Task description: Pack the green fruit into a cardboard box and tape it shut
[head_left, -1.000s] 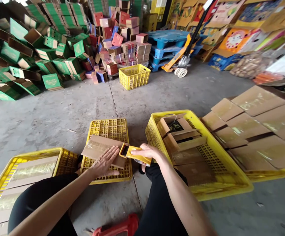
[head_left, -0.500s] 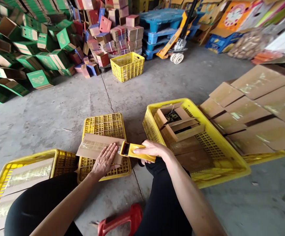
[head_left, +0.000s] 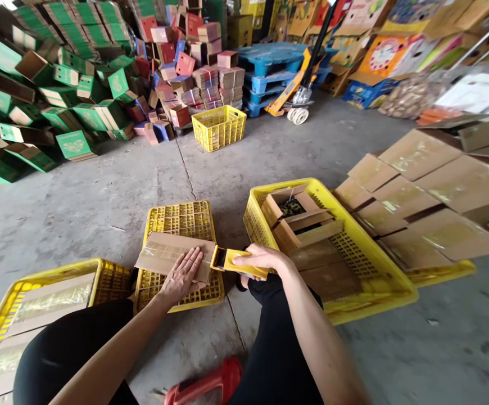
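Box [head_left: 162, 251] lies across crate [head_left: 179, 218], L edge to near R edge. L hand [head_left: 182, 275] spread flat on box's R half, palm down; R hand [head_left: 261, 260] wrapped round tape gun [head_left: 236, 262] at box's R end.

Stretching out wide as a gray floor [head_left: 143, 177]

Being crossed by a dark seam [head_left: 236, 323]. Bearing a grid-topped yellow crate [head_left: 180, 217] in the middle, and on that crate supporting a taped cardboard box [head_left: 157, 251]. Carrying a left-hand yellow crate [head_left: 113, 280] near it and a wider yellow crate [head_left: 256, 217] on the right. Farther out, holding up another yellow crate [head_left: 219, 129], blue pallets [head_left: 265, 67], an orange pallet truck [head_left: 290, 93] and a heap of green boxes [head_left: 75, 144].
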### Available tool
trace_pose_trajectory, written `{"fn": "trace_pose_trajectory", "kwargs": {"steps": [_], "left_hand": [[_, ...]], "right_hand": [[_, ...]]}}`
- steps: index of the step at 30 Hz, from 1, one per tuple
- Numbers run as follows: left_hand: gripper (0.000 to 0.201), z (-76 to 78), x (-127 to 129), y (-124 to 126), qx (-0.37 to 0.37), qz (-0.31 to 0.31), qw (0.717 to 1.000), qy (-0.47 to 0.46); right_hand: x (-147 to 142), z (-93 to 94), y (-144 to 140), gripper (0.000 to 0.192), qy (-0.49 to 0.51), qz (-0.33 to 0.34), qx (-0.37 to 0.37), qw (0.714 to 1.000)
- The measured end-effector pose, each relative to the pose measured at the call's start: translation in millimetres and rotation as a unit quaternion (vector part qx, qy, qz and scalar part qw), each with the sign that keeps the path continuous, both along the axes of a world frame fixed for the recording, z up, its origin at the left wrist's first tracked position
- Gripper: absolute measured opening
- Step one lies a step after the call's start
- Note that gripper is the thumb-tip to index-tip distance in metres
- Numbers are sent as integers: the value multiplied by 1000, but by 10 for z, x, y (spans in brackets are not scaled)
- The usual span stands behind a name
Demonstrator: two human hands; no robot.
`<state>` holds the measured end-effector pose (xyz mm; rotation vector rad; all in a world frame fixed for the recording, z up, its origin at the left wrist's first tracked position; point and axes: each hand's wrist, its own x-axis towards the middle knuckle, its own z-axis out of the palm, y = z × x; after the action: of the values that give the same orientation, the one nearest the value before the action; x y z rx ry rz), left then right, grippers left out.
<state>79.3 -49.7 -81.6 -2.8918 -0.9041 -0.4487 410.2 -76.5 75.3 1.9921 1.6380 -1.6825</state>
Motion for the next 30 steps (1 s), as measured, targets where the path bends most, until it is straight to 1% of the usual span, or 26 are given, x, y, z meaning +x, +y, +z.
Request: {"fn": "trace_pose_trajectory", "kwargs": {"steps": [3, 5, 8, 10, 14, 17, 24, 28, 30], "left_hand": [[102, 24, 96, -76, -4, 19, 1000, -10], [103, 36, 199, -135, -14, 18, 1000, -12], [95, 25, 343, -198, -26, -3, 1000, -12], [88, -1, 395, -213, -18, -3, 1000, -14], [83, -49, 407, -200, 3, 10, 1000, -5], [83, -52, 402, -189, 11, 15, 1000, 6], [83, -39, 405, -182, 26, 4, 1000, 9], [82, -61, 408, -177, 30, 2, 999, -10], [81, -72, 407, -177, 29, 1, 999, -14]], "right_hand": [[15, -76, 59, 57, -2, 10, -6, 1000], [29, -123, 83, 56, 5, 7, -11, 1000], [44, -156, 74, 59, 36, 15, -24, 999], [47, -154, 46, 60, 55, 19, -29, 998], [52, -136, -22, 56, 61, -6, -19, 998], [66, -131, -60, 56, 83, -11, -22, 996], [99, -74, -108, 66, 121, -13, -32, 992], [249, -12, -248, 67, 117, -38, -30, 992], [342, -12, -325, 67, 123, -45, -30, 991]]}}
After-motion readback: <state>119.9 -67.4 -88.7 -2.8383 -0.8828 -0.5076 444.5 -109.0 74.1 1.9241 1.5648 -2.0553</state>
